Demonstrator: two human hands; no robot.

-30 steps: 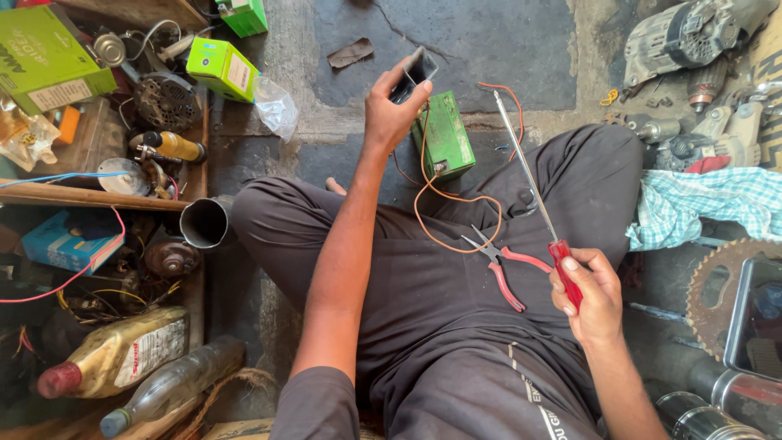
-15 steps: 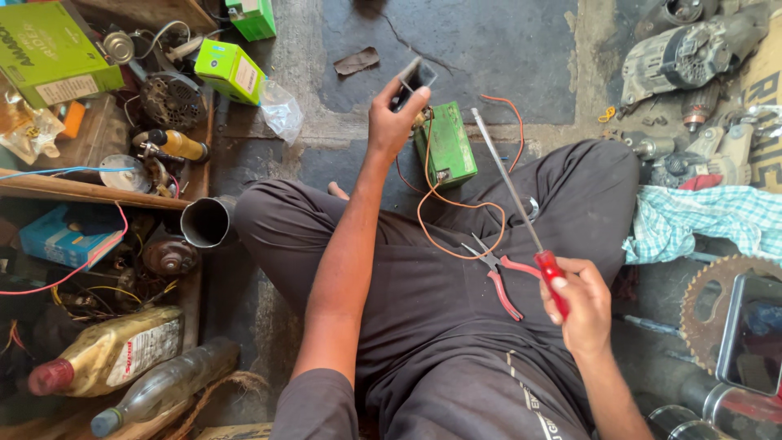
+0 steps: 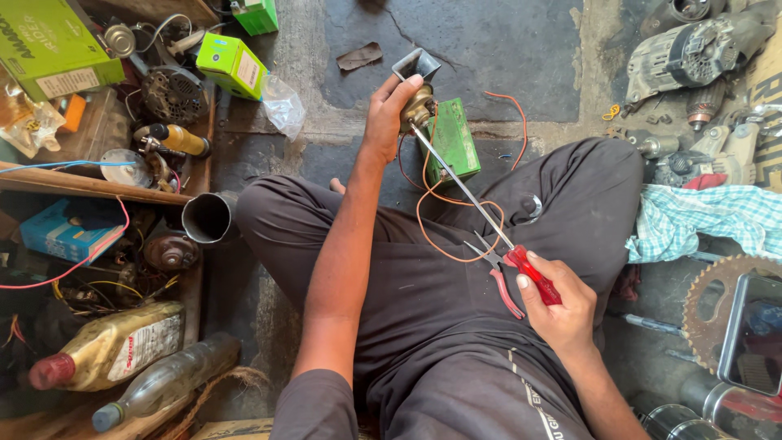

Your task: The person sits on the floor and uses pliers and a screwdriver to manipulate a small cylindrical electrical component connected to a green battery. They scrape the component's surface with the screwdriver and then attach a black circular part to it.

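My left hand [image 3: 389, 114] is stretched forward and grips a small round metal part with a grey bracket [image 3: 417, 81] above the floor. My right hand [image 3: 557, 308] holds a long screwdriver with a red handle [image 3: 533, 275]; its thin shaft runs up and left, and the tip touches the metal part. A green box-shaped battery [image 3: 453, 140] lies on the floor behind the part, with orange wires [image 3: 444, 213] looping from it over my lap. Red-handled pliers [image 3: 498, 277] rest on my right thigh, beside the screwdriver handle.
A wooden rack at left holds green boxes [image 3: 50, 50], a motor part [image 3: 173, 94], a metal tube [image 3: 207, 217], an oil jug [image 3: 116, 345] and a bottle [image 3: 167, 381]. A checked cloth [image 3: 700, 222], a sprocket [image 3: 717, 301] and grey motor parts [image 3: 692, 49] lie at right.
The screwdriver tip has swung left and now meets the metal part in my left hand. My right hand has dropped lower and nearer. The left hand has barely moved.
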